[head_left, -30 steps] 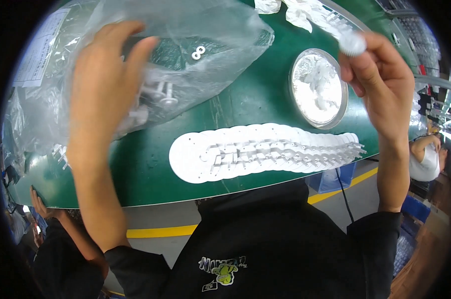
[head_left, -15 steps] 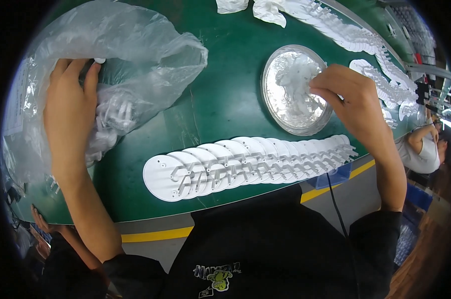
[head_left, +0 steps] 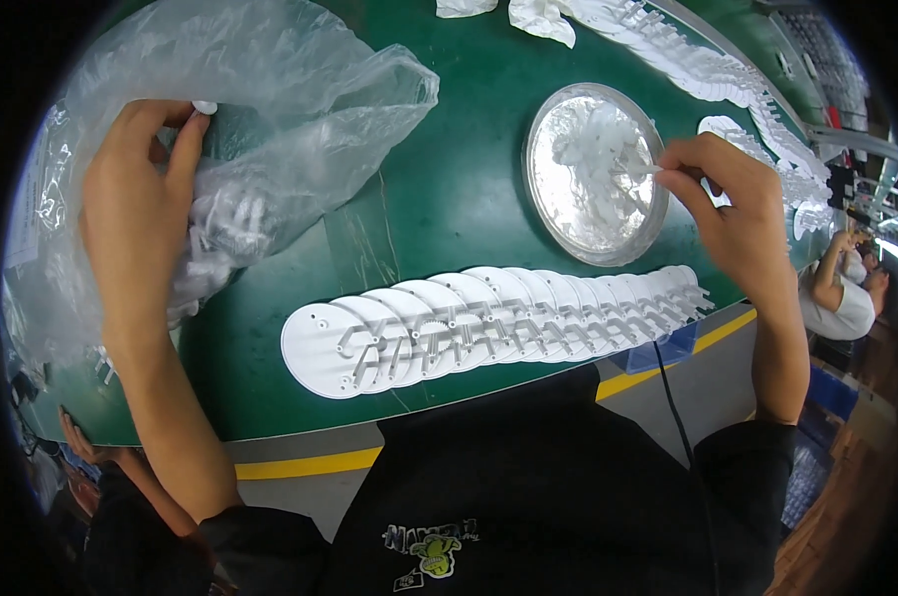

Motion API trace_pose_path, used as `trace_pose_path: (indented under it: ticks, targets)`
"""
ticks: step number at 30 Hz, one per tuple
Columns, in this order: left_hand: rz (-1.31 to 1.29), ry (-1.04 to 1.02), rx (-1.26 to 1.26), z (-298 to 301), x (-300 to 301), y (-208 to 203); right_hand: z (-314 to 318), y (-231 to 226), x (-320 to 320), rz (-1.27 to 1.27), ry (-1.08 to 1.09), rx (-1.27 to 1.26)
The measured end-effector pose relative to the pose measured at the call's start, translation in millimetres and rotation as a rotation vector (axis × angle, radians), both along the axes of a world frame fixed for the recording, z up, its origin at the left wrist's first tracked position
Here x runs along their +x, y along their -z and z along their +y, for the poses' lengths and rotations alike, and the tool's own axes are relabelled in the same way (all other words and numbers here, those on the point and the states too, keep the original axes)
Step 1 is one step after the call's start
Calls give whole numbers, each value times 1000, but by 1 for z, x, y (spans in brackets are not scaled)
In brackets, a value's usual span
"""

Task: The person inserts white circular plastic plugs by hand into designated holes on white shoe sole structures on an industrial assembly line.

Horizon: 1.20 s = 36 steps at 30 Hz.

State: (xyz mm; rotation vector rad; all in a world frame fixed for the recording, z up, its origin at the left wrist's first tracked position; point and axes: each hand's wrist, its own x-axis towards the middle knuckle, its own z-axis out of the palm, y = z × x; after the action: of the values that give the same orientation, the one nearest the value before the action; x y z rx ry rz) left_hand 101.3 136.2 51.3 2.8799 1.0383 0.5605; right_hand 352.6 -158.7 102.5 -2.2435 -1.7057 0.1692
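Between the thumb and fingertips of my left hand [head_left: 136,204] is a small white plastic part [head_left: 206,106]. That hand is at the clear plastic bag [head_left: 260,70], where more white parts [head_left: 230,223] lie bunched. My right hand [head_left: 737,204] is beside the right rim of a round shallow dish [head_left: 530,189]. It pinches a thin pale stick [head_left: 645,170] pointing over the dish; the stick's far end is hard to make out. Whitish translucent paste [head_left: 600,149] is smeared across the dish's shiny bottom. Nearer me, overlapping white round plates with raised posts [head_left: 325,348] lie in a row.
More rows of white plates [head_left: 682,70] run along the far right of the green table [head_left: 439,189]. Crumpled white paper [head_left: 540,22] lies at the far edge. Another person's hand [head_left: 81,437] shows at lower left, and a person in a light shirt [head_left: 836,298] at right.
My right hand has moved right, from over the paste to the dish's rim, and the stick now shows. My left hand has risen slightly with the white part; the bag's edge has shifted right.
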Motion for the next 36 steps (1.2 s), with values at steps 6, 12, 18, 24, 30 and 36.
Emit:
trace_pose_path:
  ticks: [6, 12, 18, 24, 30, 36]
  targets:
    - [-9, -52, -80, -6, 0, -3, -5, -7, -9, -4, 0, -56]
    - [-165, 91, -91, -4, -1, 7, -4, 3, -3, -44, -11, -19]
    - [-308, 548, -87, -27, 6, -12, -5, -35, -68, 84, -143, 40]
    - [-452, 835, -14, -45, 10, -17, 31, -16, -105, 118, -470, 200]
    - [-614, 909, 125, -42, 20, -6, 51, -20, -121, 118, -517, 178]
    - [-1045, 1048, 272, -31, 53, 26, 62, -15, -130, 155, -523, 194]
